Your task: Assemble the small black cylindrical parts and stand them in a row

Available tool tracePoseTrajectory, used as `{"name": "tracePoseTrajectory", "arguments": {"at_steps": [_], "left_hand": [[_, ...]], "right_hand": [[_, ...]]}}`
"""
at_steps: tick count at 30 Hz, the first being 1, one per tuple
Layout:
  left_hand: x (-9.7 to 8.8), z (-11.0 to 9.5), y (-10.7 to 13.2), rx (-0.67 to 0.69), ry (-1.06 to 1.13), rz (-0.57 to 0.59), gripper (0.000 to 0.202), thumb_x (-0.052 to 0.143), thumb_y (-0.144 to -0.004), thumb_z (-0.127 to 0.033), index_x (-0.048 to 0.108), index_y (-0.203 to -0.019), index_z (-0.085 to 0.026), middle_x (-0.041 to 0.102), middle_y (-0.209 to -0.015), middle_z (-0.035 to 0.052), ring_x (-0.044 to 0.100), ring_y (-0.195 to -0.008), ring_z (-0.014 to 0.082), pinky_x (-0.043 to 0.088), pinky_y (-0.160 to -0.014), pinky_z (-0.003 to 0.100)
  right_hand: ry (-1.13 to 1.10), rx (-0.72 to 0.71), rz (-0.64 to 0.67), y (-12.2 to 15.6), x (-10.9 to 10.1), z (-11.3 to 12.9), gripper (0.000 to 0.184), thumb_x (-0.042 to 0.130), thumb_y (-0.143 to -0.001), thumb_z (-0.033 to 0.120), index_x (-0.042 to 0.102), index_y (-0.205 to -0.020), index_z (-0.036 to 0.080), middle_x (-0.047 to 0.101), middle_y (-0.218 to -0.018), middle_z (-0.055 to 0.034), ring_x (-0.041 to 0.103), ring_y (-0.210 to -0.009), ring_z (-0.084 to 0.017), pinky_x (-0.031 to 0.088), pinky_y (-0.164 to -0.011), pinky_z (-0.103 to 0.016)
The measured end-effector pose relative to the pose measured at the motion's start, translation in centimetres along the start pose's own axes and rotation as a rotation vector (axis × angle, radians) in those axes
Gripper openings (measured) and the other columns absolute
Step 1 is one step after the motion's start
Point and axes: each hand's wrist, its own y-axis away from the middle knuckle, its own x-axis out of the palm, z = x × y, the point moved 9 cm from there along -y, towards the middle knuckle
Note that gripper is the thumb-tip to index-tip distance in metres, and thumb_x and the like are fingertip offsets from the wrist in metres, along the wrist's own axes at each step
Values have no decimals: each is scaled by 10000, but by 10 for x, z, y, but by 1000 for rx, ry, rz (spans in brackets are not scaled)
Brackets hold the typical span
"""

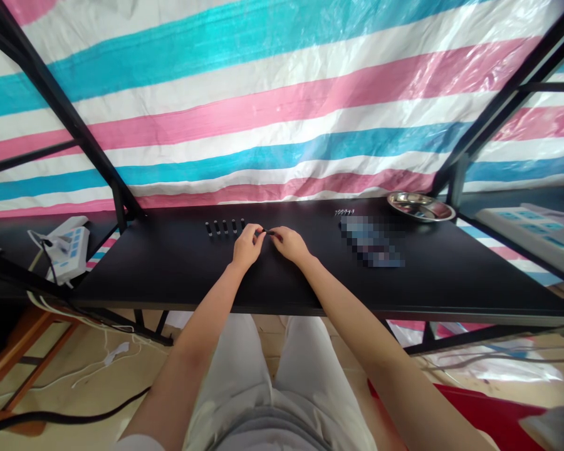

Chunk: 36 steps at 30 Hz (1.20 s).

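Above the middle of the black table (169, 275), my left hand (250, 243) and my right hand (289, 243) meet with fingertips pinched. Between them they grip a small dark stick-like piece (267, 232), one end in each hand; its ends are hidden by the fingers. Just left of my left hand, several short black tubes (224, 227) with light ends stand in a row. Off to the right of my right hand lies a row of small silvery pieces (344, 212), too small to make out.
A shiny round metal dish (420, 208) sits at the back right, with a blurred-out bluish item (371, 243) in front of it. White power strips (73, 250) lie on the left. Black frame posts (82, 131) and a striped sheet (272, 113) bound the table.
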Motion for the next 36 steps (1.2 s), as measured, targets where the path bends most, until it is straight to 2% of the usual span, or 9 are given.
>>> {"name": "tracePoseTrajectory", "arguments": {"at_steps": [5,9,19,24,28,32,36], "left_hand": [[6,3,0,-20,7,59,140,500,-839,-265,560,-940,-189,595,-868,17,501,-572,64,434,-620,209],[11,7,1,-55,31,104,135,532,-821,-281,571,-909,-185,595,-815,8,501,-569,70,440,-624,217],[12,17,2,-106,38,94,132,546,-805,-273,566,-906,-192,593,-781,-3,501,-560,72,442,-626,222],[15,24,3,-164,106,87,130,574,-777,-275,555,-878,-197,585,-756,-15,494,-537,63,442,-609,218],[4,27,1,-249,245,-12,191,579,-773,-339,533,-880,-188,581,-739,-11,505,-525,61,437,-565,203],[-22,38,2,-364,382,-220,232,443,-851,-399,515,-840,-178,550,-666,-17,489,-476,58,408,-496,188],[-41,54,7,-465,464,-403,282,363,-883,-404,507,-806,-175,521,-616,-26,449,-416,48,382,-451,182]], "right_hand": [[-10,-8,2,0,1,-1,263,447,-816,195,633,-1001,179,631,-857,-58,568,-751,-160,453,-719,-282],[-15,1,0,0,2,-2,312,469,-808,198,590,-1093,162,629,-870,-64,570,-762,-164,456,-727,-289],[22,-35,4,2,3,8,333,468,-826,243,518,-1144,158,632,-853,-59,587,-742,-167,440,-683,-275],[57,-34,41,2,5,10,220,444,-837,237,512,-1031,162,648,-841,-67,602,-724,-178,413,-631,-266],[5,-15,12,0,7,7,166,416,-850,249,502,-975,182,653,-872,-76,610,-724,-186,413,-629,-273],[-193,152,-49,-7,12,-10,162,471,-819,319,501,-929,205,652,-838,-49,606,-706,-180,435,-632,-282],[-321,160,-44,-20,23,-9,129,547,-754,327,521,-758,201,622,-758,-22,578,-720,-158,437,-686,-275]]}}
